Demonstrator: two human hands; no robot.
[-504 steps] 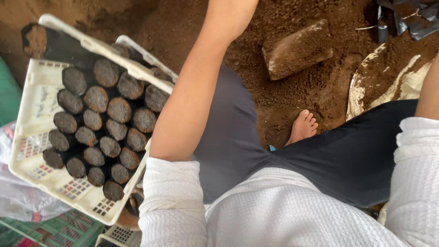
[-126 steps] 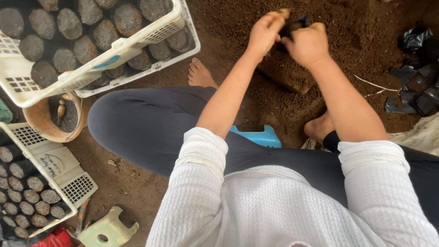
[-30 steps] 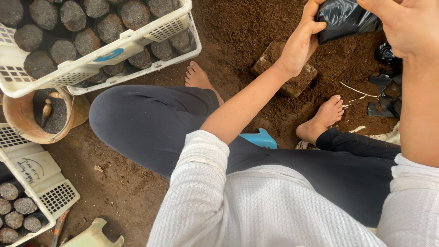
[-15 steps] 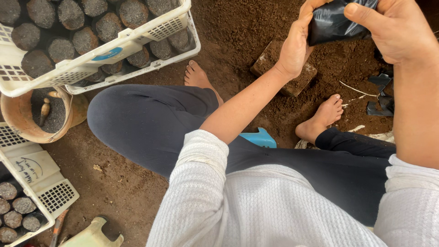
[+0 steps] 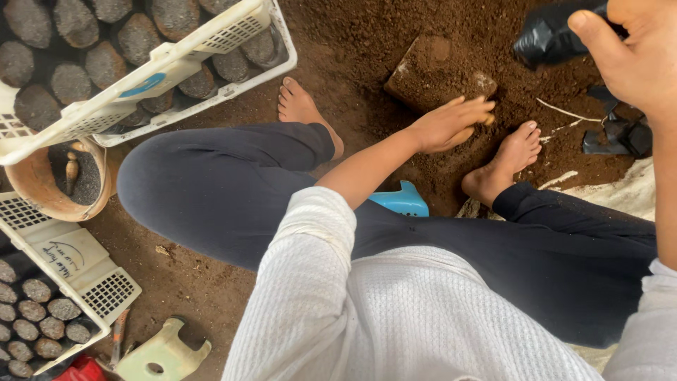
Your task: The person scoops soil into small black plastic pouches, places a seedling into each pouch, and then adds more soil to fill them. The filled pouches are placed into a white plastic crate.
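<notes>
**Two bare hands at the soil heap, one gripping a black bag**

Two hands work over loose brown soil [image 5: 367, 42]. The right hand [image 5: 635, 53] is raised close to the camera, its thumb and fingers pinched on a small black plastic bag [image 5: 553, 35]; the bag sticks out to the left of the grip, crumpled, clear of the ground. Below and to the left of that grip, the left hand [image 5: 451, 123] reaches down with fingers held together and slightly curled, fingertips pressed into the soil; it holds nothing that can be made out. Just beyond those fingertips lies a flat brown block [image 5: 437, 70], dusted with soil. To the right of the left hand rests a bare foot [image 5: 508, 159], and farther right, beneath the raised bag, lie more black bags [image 5: 620, 134] on the ground. Nearer the body than the left hand, a blue stool [image 5: 402, 201] shows between the legs. Well apart, far left of both hands, a white crate [image 5: 141, 92] holds rows of soil-filled bags [image 5: 106, 63], with a clay pot [image 5: 49, 190] beside it.
</notes>
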